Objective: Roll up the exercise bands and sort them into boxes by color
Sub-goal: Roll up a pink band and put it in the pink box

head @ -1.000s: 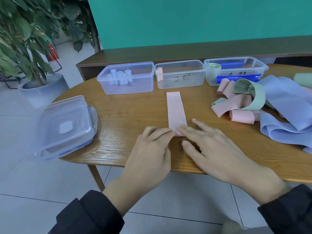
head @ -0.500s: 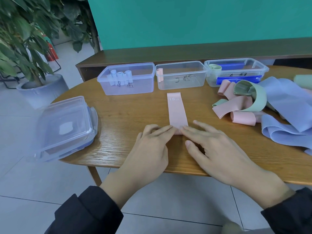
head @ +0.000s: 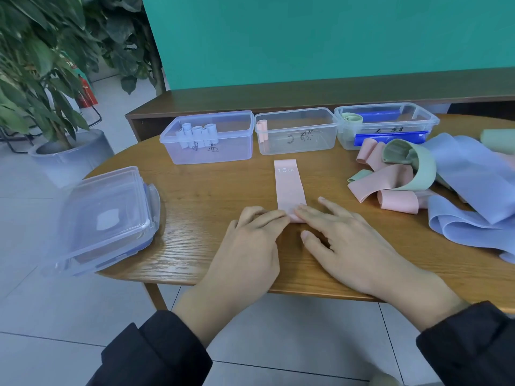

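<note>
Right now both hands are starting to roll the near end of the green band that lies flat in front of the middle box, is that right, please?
Not quite: the band is pink, not green, marked 15 LB. The head view shows the left hand and right hand starting to roll its near end, and it lies flat in front of the middle box.

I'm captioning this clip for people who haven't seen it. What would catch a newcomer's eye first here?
Probably the two hands at the near table edge: the left hand and right hand press their fingertips on the near end of a flat pink band marked 15 LB. Next, the loose heap of pink, green and lilac bands at right. Behind stand three clear boxes in a row.
</note>
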Tool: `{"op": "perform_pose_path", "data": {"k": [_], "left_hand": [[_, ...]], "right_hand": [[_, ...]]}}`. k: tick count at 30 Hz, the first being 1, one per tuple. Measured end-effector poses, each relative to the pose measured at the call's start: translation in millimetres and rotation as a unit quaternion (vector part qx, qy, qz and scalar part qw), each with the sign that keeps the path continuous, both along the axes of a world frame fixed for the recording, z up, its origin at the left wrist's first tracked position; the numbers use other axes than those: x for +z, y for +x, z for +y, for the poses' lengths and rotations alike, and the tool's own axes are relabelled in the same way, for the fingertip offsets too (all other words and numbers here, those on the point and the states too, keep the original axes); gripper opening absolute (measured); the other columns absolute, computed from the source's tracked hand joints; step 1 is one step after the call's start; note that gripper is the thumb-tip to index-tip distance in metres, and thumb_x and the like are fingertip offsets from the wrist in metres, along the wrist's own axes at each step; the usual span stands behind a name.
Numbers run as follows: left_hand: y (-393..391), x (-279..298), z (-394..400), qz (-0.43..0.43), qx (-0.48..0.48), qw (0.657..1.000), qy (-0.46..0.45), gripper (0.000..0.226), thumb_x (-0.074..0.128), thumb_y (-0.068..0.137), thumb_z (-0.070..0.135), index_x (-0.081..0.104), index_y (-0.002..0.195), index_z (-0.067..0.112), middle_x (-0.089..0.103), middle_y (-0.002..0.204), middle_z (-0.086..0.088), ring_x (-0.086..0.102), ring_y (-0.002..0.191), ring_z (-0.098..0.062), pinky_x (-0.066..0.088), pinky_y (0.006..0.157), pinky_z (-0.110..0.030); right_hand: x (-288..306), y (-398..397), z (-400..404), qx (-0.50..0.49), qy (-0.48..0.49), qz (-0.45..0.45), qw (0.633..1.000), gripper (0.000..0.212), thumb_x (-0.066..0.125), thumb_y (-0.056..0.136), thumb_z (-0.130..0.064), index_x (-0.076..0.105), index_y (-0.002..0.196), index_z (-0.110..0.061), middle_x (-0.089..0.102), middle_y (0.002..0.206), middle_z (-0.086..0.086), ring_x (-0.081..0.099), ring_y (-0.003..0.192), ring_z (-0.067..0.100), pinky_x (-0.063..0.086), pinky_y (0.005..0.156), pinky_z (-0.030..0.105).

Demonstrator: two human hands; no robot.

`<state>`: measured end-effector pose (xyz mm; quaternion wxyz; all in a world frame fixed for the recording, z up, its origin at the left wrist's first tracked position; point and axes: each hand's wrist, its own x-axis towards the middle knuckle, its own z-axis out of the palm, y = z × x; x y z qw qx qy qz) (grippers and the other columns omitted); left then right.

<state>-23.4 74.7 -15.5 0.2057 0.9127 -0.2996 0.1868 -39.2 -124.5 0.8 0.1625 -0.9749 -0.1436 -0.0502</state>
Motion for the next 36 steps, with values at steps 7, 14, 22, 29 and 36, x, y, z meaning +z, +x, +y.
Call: {"op": "perform_pose_path", "data": {"k": [7,14,22,29,36], "left_hand": [[5.9,5.8,-6.7,0.000,0.033,0.998,0.061,0.061,0.021,0.084,0.018,0.065,0.127,0.021,0.066,0.126,0.010,0.050,0.119,-0.016,0.053,0.084,-0.042],[9.0,3.9,-16.4,0.004,0.056,0.995,0.077,0.063,0.019,0.083,0.022,0.063,0.128,0.017,0.065,0.126,0.006,0.054,0.119,-0.021,0.051,0.084,-0.040],[16.0,2.1,-17.9,0.005,0.046,0.998,0.032,0.068,0.016,0.083,0.022,0.059,0.136,0.020,0.058,0.136,0.008,0.045,0.125,-0.016,0.048,0.096,-0.038],[21.5,7.1,-18.6,0.017,0.040,0.998,0.052,0.065,0.020,0.087,0.018,0.057,0.140,0.020,0.058,0.138,0.008,0.045,0.127,-0.017,0.045,0.095,-0.038],[33.3,9.0,-17.1,0.050,0.039,0.997,0.033,0.055,0.039,0.095,0.006,0.053,0.139,0.035,0.051,0.142,0.022,0.036,0.128,-0.010,0.039,0.098,-0.035]], "right_hand": [[-2.8,-1.7,-3.2,0.000,0.087,-0.047,0.995,0.046,0.038,0.103,-0.041,0.052,0.146,-0.035,0.047,0.151,-0.020,0.017,0.151,-0.001,0.032,0.120,0.037],[-5.1,6.5,-3.4,0.003,0.023,-0.020,1.000,0.053,0.034,0.105,-0.044,0.033,0.156,-0.035,0.031,0.161,-0.020,0.014,0.153,0.004,0.022,0.123,0.036],[0.5,22.3,-7.6,0.015,-0.003,0.003,1.000,0.055,0.034,0.105,-0.042,0.025,0.159,-0.035,0.028,0.163,-0.018,0.012,0.153,0.007,0.010,0.123,0.031],[0.3,26.6,-7.8,0.021,0.008,-0.013,1.000,0.056,0.037,0.104,-0.040,0.025,0.159,-0.033,0.030,0.162,-0.016,0.013,0.153,0.007,0.016,0.124,0.034],[-2.9,34.0,-10.3,0.027,0.038,-0.016,0.999,0.054,0.040,0.102,-0.036,0.031,0.156,-0.038,0.032,0.160,-0.019,0.020,0.151,0.005,0.019,0.125,0.036]]}}
